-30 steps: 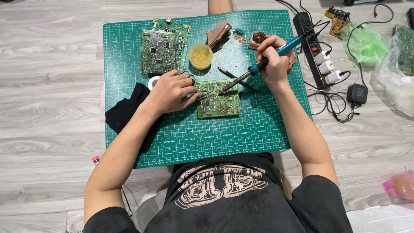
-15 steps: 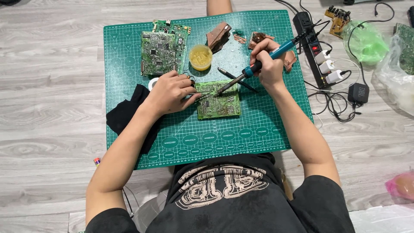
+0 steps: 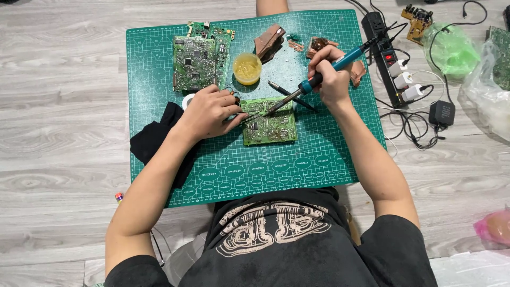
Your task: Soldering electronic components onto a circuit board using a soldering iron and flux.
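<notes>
A: Right hand [image 3: 330, 79] closed around blue-handled soldering iron [image 3: 313, 82], tip angled down-left, meeting the upper left part of the small green circuit board [image 3: 270, 125].

B: Left hand [image 3: 210, 112]?

A: Fingers curled, fingertips at the board's left edge, pinching something thin there; too small to identify. Beneath the wrist, a black cloth [image 3: 154, 141].

B: Board location?

A: Flat on the green cutting mat [image 3: 223, 170], centre, between both hands. Larger circuit board [image 3: 201, 57] lies toward the mat's far left; yellow flux tub [image 3: 247, 68] just beside it. Power strip [image 3: 383, 48] off the mat's right edge.
</notes>
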